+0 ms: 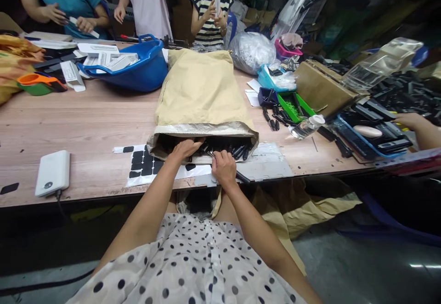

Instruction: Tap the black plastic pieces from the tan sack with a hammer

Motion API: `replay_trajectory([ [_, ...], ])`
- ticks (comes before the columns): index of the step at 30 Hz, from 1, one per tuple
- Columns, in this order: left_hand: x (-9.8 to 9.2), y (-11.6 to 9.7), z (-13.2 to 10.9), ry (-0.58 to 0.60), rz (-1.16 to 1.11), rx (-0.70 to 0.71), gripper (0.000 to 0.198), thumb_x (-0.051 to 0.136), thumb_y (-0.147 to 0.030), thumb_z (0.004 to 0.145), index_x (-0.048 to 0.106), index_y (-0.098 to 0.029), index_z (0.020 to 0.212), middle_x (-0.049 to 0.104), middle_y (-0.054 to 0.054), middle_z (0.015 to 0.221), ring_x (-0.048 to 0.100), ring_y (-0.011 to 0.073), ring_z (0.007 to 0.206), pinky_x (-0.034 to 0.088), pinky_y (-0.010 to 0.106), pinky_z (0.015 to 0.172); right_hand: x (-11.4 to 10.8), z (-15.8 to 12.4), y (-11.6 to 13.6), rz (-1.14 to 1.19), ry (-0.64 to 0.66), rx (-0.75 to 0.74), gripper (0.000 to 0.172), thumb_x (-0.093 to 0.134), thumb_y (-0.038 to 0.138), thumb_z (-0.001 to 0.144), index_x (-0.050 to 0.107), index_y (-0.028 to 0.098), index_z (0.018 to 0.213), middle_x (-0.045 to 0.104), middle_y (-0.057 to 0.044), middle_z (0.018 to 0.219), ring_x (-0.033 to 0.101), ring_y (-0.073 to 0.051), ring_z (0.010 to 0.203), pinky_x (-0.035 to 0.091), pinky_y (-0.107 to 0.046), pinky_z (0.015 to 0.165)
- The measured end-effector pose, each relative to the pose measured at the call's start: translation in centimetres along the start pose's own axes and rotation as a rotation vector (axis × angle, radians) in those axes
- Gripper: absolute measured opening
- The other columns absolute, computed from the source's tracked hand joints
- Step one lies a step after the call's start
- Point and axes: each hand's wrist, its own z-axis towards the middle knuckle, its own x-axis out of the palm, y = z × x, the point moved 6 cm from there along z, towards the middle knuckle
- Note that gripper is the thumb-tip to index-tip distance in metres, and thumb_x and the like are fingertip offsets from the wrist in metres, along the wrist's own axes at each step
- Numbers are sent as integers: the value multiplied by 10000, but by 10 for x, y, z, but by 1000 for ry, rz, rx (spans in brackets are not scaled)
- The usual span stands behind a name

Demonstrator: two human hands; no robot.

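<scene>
A tan woven sack [203, 88] lies on the table with its mouth facing me. Many slim black handle-like pieces [241, 151] show inside the opening. My left hand [186, 149] reaches into the mouth, its fingertips hidden among the dark pieces. Just outside the opening, my right hand [223, 167] is closed on a slim black rod [243, 177], whose end sticks out to the right beneath it. A small metallic tip shows by the right fingertips. Under the sack's mouth lies a white sheet with black stickers [142, 161].
A blue basin [148, 72] of white boxes stands back left. A white power bank [53, 173] with a cable lies left. On the right are a green tray [294, 106], a clear bottle [308, 126], and a blue tray [365, 150] near a co-worker's hand [411, 122]. Other people are opposite.
</scene>
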Motion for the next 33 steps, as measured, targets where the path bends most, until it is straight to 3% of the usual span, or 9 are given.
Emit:
replay_trajectory([
  [2,-7,5,-17,-62,176,84,216,620,-421,812,701,-233,746,720,108,736,703,328,919,467,329,765,0,0,-1,2,-12,-5,189,534,196,938,683,189,1054,590,-92,908,472,-253,854,369,-342,736],
  [4,-18,10,-36,-211,292,183,228,544,-379,852,714,-227,851,710,104,797,673,303,902,466,358,820,1,0,-1,4,-14,-5,190,530,190,936,682,189,1050,585,-94,910,470,-254,857,369,-341,736],
  [7,-38,19,-65,-470,310,284,209,510,-330,867,687,-226,910,692,96,903,625,283,929,454,405,908,2,0,-2,-1,-6,5,192,535,188,932,681,184,1057,579,-96,919,472,-253,862,371,-340,739],
  [9,-42,24,-79,-541,311,305,146,528,-315,862,645,-232,832,673,84,884,602,272,897,453,414,900,3,0,-3,-2,-6,6,195,537,188,930,682,184,1062,580,-95,919,473,-253,862,372,-340,740],
  [13,-24,23,-85,-438,396,272,146,648,-350,808,586,-243,730,632,63,764,568,268,813,450,399,813,2,0,-5,3,-38,-3,190,538,191,926,690,195,1039,588,-92,909,473,-252,852,374,-334,735],
  [18,-5,12,-76,-367,544,206,114,699,-338,786,650,-235,783,689,107,842,576,328,923,416,427,794,1,1,-6,13,-56,-6,196,542,190,922,701,196,1038,597,-90,902,479,-250,846,380,-329,736],
  [22,-9,13,-75,-331,599,182,88,641,-254,809,708,-218,854,716,125,921,598,338,956,411,442,802,1,3,-9,27,-42,-1,207,542,187,928,704,201,1057,599,-88,903,491,-247,846,394,-328,739],
  [27,-20,24,-90,-237,569,280,133,595,-231,850,725,-235,823,728,90,884,630,287,901,422,406,806,0,5,-15,103,36,10,226,553,161,925,726,193,1068,633,-88,905,543,-235,842,445,-326,768],
  [33,-18,30,-91,-277,553,254,219,643,-310,860,733,-216,1036,713,89,899,644,281,908,436,372,808,-7,3,-20,373,101,104,265,547,192,919,762,226,1070,702,-82,947,628,-234,891,501,-325,806],
])
